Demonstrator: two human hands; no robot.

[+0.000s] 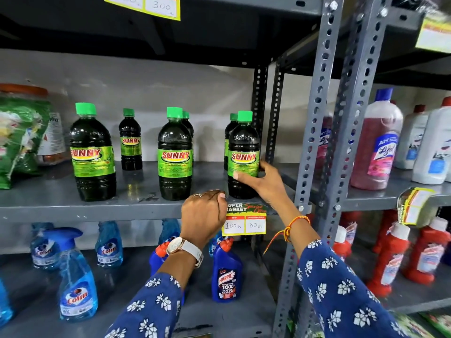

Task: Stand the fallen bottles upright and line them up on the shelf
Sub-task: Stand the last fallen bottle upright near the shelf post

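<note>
Several dark Sunny bottles with green caps stand upright on the grey shelf (73,208). Three large ones stand along the front: left bottle (92,152), middle bottle (174,154), right bottle (242,156). Smaller ones stand behind: one (130,140) at the back, one (188,125) behind the middle bottle, one (229,132) behind the right bottle. My right hand (264,182) wraps around the lower part of the right bottle, next to the shelf post. My left hand (203,213) is closed in a loose fist at the shelf's front edge, holding nothing.
A green packet (19,137) and a jar fill the shelf's left end. Grey perforated posts (314,132) stand right of the right bottle. A price tag (244,220) hangs below it. Blue spray bottles (75,279) and a Harpic bottle (227,272) occupy the lower shelf.
</note>
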